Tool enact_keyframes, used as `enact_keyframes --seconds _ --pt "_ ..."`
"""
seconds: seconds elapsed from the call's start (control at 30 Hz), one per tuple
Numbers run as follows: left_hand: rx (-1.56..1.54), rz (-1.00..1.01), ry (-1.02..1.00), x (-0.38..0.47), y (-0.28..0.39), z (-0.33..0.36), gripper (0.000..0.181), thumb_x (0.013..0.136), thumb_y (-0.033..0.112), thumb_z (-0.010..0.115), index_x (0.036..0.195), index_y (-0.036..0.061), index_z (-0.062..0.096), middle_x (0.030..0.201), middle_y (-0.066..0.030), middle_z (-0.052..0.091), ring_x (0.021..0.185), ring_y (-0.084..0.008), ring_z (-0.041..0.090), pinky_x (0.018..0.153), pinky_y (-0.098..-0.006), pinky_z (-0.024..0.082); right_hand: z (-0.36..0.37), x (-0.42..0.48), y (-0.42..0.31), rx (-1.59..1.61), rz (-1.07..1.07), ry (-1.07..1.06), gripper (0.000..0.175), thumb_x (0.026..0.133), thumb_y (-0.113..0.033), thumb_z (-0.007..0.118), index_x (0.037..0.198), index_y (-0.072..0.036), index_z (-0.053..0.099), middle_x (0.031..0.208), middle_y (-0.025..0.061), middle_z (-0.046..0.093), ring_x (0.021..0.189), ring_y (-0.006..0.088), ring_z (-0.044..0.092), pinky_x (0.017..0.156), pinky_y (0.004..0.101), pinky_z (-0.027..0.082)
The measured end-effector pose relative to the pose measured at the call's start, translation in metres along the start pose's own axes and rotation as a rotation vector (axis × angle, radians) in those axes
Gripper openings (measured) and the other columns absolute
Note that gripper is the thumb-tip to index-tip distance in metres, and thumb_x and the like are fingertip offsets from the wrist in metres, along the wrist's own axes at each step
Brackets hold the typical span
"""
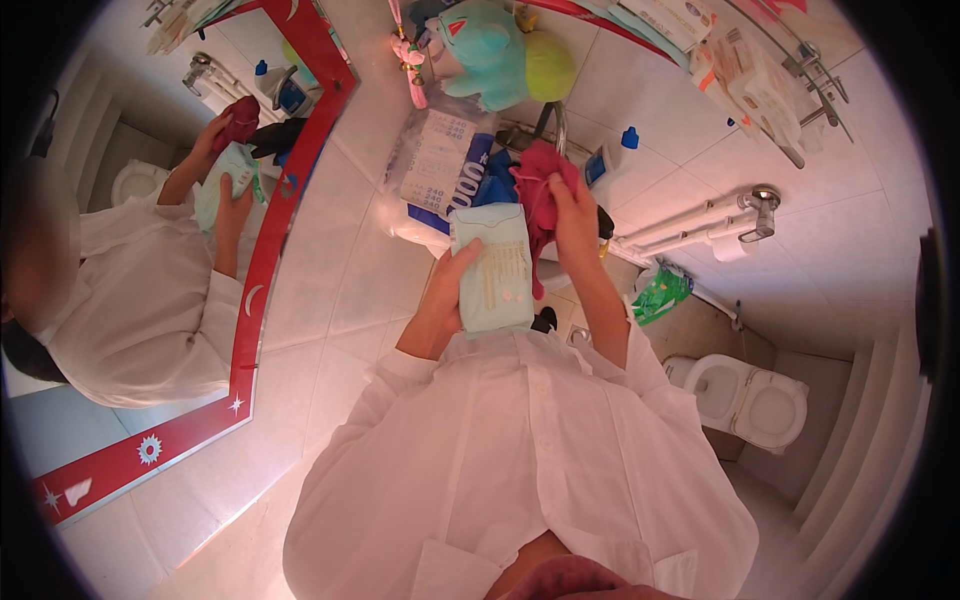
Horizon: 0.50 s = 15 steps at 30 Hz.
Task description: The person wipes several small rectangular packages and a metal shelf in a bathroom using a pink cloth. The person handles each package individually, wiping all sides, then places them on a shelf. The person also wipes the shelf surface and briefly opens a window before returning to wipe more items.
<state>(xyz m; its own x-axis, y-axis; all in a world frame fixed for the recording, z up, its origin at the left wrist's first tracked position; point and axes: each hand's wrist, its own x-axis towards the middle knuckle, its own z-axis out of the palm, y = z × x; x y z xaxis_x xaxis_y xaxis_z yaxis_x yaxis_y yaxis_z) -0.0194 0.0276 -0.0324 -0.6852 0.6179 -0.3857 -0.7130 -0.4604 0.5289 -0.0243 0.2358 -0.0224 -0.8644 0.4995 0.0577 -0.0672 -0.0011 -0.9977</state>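
Observation:
My left hand (pixel 448 292) grips a pale green soft package (pixel 495 270) with printing on it, thumb across its front, fingers mostly hidden behind. Beside it, on the right, my right hand (pixel 571 214) is closed on a dark pink drawstring cloth pouch (pixel 544 176), whose lower end hangs down next to the package. Just beyond both hands lies a clear plastic bag (pixel 435 157) holding white and blue packs with printed numbers. Some blue plastic (pixel 496 184) shows between that bag and the pouch.
A red-framed mirror (pixel 247 300) covers the left wall. Ahead are a teal plush toy (pixel 491 52), a curved metal faucet (pixel 556 124) and a blue-capped bottle (pixel 604 161). A wire shelf (pixel 814 97) holds packs at upper right. White pipes (pixel 682 225) and a toilet (pixel 720 390) stand right.

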Motion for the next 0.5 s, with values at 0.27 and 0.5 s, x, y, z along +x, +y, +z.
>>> enact_keyframes --seconds 0.27,0.5 --pt "0.047 0.195 0.099 0.001 0.009 0.001 0.043 0.103 0.022 0.057 0.140 0.0014 0.049 0.127 -0.0148 0.065 0.110 -0.0254 0.068 0.092 -0.0412 0.059 0.010 -0.055 -0.035 -0.329 -0.263 -0.312 0.026 0.101 -0.014 0.059 0.123 0.000 0.063 0.110 0.0095 0.069 0.100 0.0153 0.063 0.091 0.0308 0.049" --pt "0.242 0.369 0.129 0.000 0.019 0.001 0.050 0.098 0.008 0.061 0.145 0.0052 0.044 0.130 -0.0126 0.063 0.115 -0.0215 0.064 0.092 -0.0355 0.056 -0.014 -0.095 -0.022 -0.206 0.012 -0.389 0.025 0.102 -0.013 0.060 0.123 -0.001 0.061 0.103 0.0061 0.068 0.091 0.0161 0.065 0.080 0.0292 0.052"
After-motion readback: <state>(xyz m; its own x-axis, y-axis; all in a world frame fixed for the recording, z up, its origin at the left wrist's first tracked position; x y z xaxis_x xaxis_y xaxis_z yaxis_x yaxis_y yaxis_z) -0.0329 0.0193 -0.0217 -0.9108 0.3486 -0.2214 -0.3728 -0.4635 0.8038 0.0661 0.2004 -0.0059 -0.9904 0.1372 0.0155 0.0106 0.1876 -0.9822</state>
